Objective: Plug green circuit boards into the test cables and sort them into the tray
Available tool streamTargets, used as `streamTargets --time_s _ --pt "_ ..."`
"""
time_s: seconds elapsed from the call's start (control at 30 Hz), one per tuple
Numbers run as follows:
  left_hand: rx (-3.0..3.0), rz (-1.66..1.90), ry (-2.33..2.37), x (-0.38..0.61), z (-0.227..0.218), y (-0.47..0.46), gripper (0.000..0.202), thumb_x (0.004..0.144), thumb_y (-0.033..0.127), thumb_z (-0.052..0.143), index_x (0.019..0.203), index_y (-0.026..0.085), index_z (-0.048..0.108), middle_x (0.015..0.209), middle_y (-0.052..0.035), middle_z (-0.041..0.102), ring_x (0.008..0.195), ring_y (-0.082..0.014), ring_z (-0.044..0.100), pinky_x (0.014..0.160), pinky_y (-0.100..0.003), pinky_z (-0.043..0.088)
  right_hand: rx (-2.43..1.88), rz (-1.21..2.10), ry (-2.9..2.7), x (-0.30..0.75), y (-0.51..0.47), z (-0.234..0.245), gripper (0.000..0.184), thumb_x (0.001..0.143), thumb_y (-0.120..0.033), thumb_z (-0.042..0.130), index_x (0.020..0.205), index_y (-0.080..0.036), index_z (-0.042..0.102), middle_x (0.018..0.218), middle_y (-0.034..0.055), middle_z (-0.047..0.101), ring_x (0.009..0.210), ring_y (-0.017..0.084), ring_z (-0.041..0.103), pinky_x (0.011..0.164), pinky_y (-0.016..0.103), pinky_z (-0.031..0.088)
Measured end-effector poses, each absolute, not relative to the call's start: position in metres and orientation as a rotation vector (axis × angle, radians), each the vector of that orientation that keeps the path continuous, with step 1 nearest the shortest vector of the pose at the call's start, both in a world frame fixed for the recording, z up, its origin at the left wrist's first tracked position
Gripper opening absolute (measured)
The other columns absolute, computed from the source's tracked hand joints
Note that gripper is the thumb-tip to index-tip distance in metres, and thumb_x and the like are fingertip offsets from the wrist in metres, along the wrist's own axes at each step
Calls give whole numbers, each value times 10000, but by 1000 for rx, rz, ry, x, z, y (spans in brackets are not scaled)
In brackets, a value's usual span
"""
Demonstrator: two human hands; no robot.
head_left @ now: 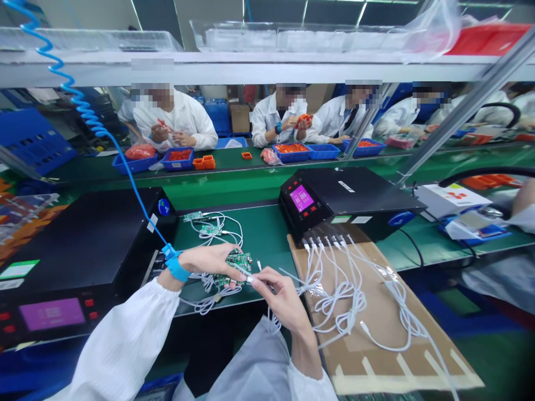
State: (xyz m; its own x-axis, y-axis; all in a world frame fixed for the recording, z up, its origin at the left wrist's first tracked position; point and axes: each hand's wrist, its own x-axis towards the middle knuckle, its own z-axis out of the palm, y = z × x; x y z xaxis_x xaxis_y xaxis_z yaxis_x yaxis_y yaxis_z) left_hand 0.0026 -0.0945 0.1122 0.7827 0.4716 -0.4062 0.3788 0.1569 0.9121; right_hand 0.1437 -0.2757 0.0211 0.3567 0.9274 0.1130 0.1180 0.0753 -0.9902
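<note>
Green circuit board (239, 259) gripped in the left hand (209, 260), above the bench (267, 228).
Small components crowd its face, partly hidden by that hand; whether the white plug (249, 279) pinched by the right hand (283, 295) is seated, I cannot tell. Wired boards (210, 230) lie beyond; bundled cables (354, 301) cover cardboard (376, 356) by a black box (368, 186).

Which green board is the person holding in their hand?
The board in the left hand, right beside the white plug that the right hand pinches. The boards farther back lie on the table.
</note>
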Motion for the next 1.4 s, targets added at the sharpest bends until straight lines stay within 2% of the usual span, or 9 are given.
streamTargets --time_s 0.1,0.3,0.43,0.57,0.73,0.9,1.1,1.27,1.4 --pt "1619 -315 681 7 117 -95 647 608 389 947 1149 202 646 785 -49 765 695 -259 735 648 -312 516 -1352 849 -1032 141 -274 19 286 940 -479 703 995 -228 830 889 26 665 828 168 573 755 284 429" --pt "1705 -487 693 21 124 -90 702 624 410 926 1194 216 564 806 -15 765 705 -237 726 663 -301 503 -1222 953 -739 128 -268 4 406 890 -567 734 1061 -201 695 865 13 670 810 158 615 782 276 472" --pt "1718 -628 635 30 131 -88 579 607 415 922 1068 227 627 789 -18 760 634 -222 705 591 -291 491 -1182 931 -664 120 -267 -1 636 850 -548 787 1350 -217 577 749 -44 594 696 138 559 706 262 467" --pt "1878 -525 692 36 137 -83 504 470 377 963 875 218 709 746 -3 742 572 -199 677 543 -261 467 -1099 942 -711 117 -265 2 491 878 -527 761 1235 -201 680 882 24 681 861 178 625 841 301 506" --pt "2009 -636 452 37 140 -75 369 734 571 806 764 209 741 718 -35 725 592 -191 663 526 -253 422 -1090 869 -646 118 -261 5 404 877 -496 774 1145 -200 711 893 12 677 885 172 626 859 284 501" --pt "2092 -249 469 33 143 -71 477 666 494 889 1060 247 782 1063 -52 772 931 -227 711 707 -239 501 -1099 810 -575 116 -259 9 426 876 -505 769 1166 -196 719 989 44 713 952 190 637 885 294 507" --pt "1839 -59 491 24 135 -81 580 728 466 879 1207 180 719 903 -72 779 832 -244 740 715 -291 541 -1087 749 -356 116 -256 13 485 828 -555 796 1158 -212 707 920 20 669 731 131 531 693 256 468" --pt "1819 163 400 27 109 -102 325 825 465 810 960 183 720 850 -51 764 800 -213 723 706 -276 529 -937 797 -284 118 -254 19 389 821 -519 824 1054 -240 684 770 -51 499 624 87 356 598 217 363" --pt "1662 603 631 42 77 -126 481 803 641 772 708 191 632 592 0 614 559 -154 579 534 -262 446 -887 813 -296 117 -253 27 344 813 -507 836 903 -225 661 780 -48 462 636 89 318 591 214 335"
